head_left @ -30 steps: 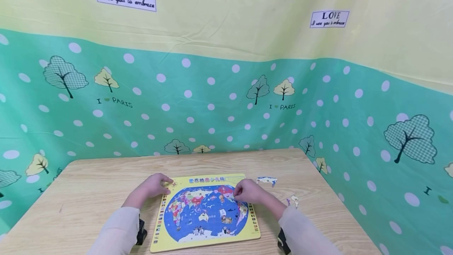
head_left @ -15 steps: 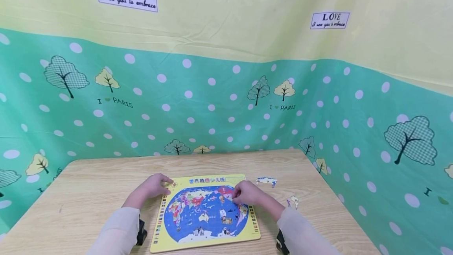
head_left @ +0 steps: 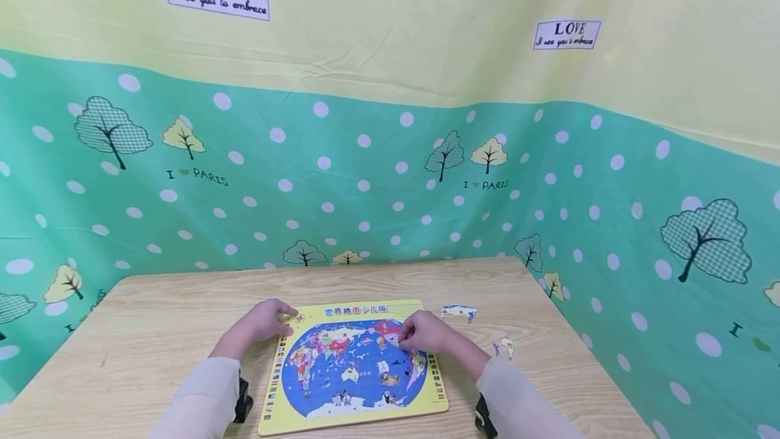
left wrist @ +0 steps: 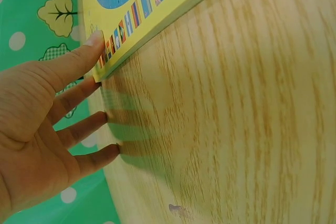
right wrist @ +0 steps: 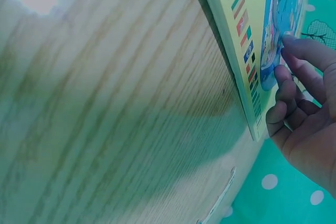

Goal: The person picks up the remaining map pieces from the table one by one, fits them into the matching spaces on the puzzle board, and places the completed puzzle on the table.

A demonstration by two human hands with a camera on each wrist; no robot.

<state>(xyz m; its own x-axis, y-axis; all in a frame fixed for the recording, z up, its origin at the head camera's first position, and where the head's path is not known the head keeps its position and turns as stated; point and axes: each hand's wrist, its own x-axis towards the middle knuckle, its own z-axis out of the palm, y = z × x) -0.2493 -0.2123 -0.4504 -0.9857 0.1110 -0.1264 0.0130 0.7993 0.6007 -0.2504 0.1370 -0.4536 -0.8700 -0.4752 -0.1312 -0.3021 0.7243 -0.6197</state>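
Observation:
A yellow-framed world map puzzle board (head_left: 355, 421) lies flat on the wooden table. At its far left corner my left hand (head_left: 268, 319) rests its thumb on the frame; in the left wrist view, the other fingers of the hand (left wrist: 47, 114) spread out straight past the edge. My right hand (head_left: 426, 332) reaches over the map's upper right part. In the right wrist view the thumb and index finger of this hand (right wrist: 310, 98) pinch a puzzle piece low over the map, mostly hidden by the fingers, while the other fingers curl.
Two loose puzzle pieces lie right of the board: a white and blue one (head_left: 460, 312) farther back and a smaller pale one (head_left: 504, 347) near the right forearm. A green and yellow curtain (head_left: 365, 175) hangs behind the table (head_left: 183, 297).
My right hand has shifted slightly left over the map, its fingertips staying near the red area. The left hand, the board and the loose pieces keep their places.

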